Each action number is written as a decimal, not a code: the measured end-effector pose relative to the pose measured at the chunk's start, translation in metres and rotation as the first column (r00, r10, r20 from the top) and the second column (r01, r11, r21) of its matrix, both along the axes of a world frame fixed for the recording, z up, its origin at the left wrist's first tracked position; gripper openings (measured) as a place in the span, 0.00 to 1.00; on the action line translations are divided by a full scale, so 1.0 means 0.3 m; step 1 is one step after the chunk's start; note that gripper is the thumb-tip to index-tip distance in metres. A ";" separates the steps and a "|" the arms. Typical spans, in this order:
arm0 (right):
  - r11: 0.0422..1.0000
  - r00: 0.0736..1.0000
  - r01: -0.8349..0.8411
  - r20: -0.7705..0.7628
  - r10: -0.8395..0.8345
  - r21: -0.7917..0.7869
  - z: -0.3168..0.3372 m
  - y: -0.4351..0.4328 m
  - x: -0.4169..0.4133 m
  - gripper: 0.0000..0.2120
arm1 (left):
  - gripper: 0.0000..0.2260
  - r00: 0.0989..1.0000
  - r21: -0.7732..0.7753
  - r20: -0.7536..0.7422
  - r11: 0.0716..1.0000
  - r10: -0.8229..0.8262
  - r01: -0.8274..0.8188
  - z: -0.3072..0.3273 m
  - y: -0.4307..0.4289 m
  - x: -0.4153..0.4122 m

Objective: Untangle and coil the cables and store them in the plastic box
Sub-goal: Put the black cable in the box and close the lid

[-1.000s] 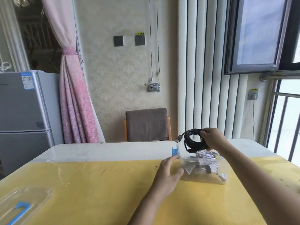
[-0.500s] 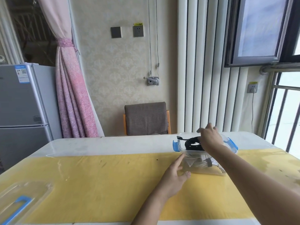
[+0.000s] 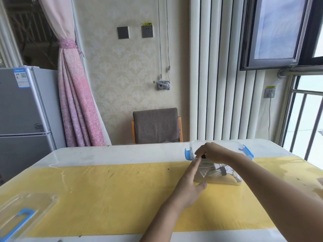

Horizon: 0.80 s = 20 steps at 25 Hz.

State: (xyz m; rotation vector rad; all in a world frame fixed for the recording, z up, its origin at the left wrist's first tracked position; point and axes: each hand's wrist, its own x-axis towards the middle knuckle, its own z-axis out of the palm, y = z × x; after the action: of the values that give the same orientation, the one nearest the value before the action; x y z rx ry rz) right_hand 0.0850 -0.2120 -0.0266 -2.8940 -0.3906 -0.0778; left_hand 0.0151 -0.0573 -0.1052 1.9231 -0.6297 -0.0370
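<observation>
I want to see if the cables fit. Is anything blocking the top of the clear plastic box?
Nothing visible. The clear plastic box with blue clips is open on top; its clear blue-handled lid lies far off, near left. Only the right hand reaches over it.

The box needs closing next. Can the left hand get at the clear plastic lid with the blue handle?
Probably yes: the left hand holds nothing, its straight fingers resting against the clear plastic box, and only bare yellow tablecloth lies between it and the lid.
</observation>
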 end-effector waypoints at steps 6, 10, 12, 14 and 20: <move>0.971 0.927 -0.052 0.373 -0.039 0.231 -0.103 -0.036 -0.149 0.10 | 0.26 0.996 -0.030 -0.069 0.998 0.054 -0.056 0.025 0.018 -0.008; 0.968 0.919 0.010 0.379 -0.107 0.250 -0.125 -0.054 -0.210 0.05 | 0.11 0.979 -0.006 -0.114 0.986 0.167 -0.169 0.026 0.070 -0.041; 0.954 0.916 0.004 0.381 -0.123 0.299 -0.118 -0.040 -0.227 0.04 | 0.06 0.964 0.037 -0.097 0.969 0.246 -0.243 0.018 0.130 -0.074; 0.956 0.923 -0.048 0.378 -0.069 0.291 -0.122 -0.020 -0.249 0.04 | 0.08 0.944 0.092 -0.057 0.943 0.325 -0.320 0.018 0.215 -0.100; 0.941 0.880 -0.271 0.448 0.157 0.202 -0.142 0.160 -0.384 0.06 | 0.05 0.809 0.247 0.156 0.771 0.567 -0.587 0.039 0.544 -0.203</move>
State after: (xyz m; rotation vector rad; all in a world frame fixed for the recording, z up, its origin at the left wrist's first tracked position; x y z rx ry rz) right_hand -0.0303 -0.1641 -0.0690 -2.5358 -0.7176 -0.6827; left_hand -0.0457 0.1058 -0.0934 2.3381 -0.0453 0.3563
